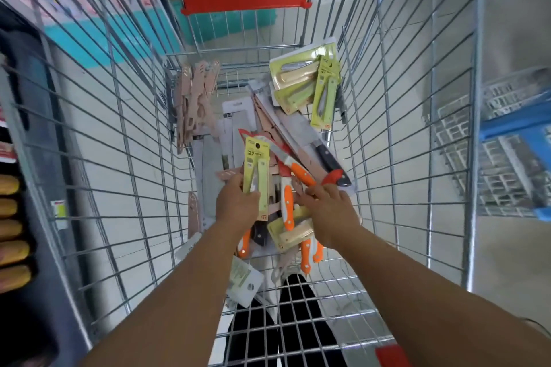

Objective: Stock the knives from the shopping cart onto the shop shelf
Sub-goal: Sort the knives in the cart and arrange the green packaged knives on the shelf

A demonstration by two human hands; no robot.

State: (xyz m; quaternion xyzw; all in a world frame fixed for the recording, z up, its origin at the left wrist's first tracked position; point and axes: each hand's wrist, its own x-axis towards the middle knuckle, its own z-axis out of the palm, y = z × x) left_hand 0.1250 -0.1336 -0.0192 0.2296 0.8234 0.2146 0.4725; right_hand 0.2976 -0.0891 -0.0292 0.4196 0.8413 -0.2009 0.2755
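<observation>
Your left hand (237, 202) is closed around one yellow-green carded knife (255, 177), thumb across the front of the card, and you hold it upright above the heap with its long axis running 12 to 6 o'clock. Your right hand (329, 211) is the nearer one to the next pick: it is loosely curled and carries nothing, with its fingertips (313, 189) resting on the pile in the shopping cart (417, 158), just beside an orange-handled knife (301, 173). That knife lies at about 11 o'clock from your right hand, and its long axis runs from 10 o'clock at the blade to 4 o'clock at the handle, so the handle end points towards you. I judge that a short reach up and left would suit it, closing across the handle rather than along it. Counting outward: about five orange-handled knives show in the near heap, though overlap makes that uncertain; one black-handled knife (331, 161) lies at 1 o'clock; three more yellow-green cards (325, 95) lean in the far corner at 12 to 1 o'clock, and another lies under your right wrist. Pinkish sheathed pieces (195, 98) hang at 11 o'clock, too overlapped to count. No shop shelf for knives is clearly in view.
</observation>
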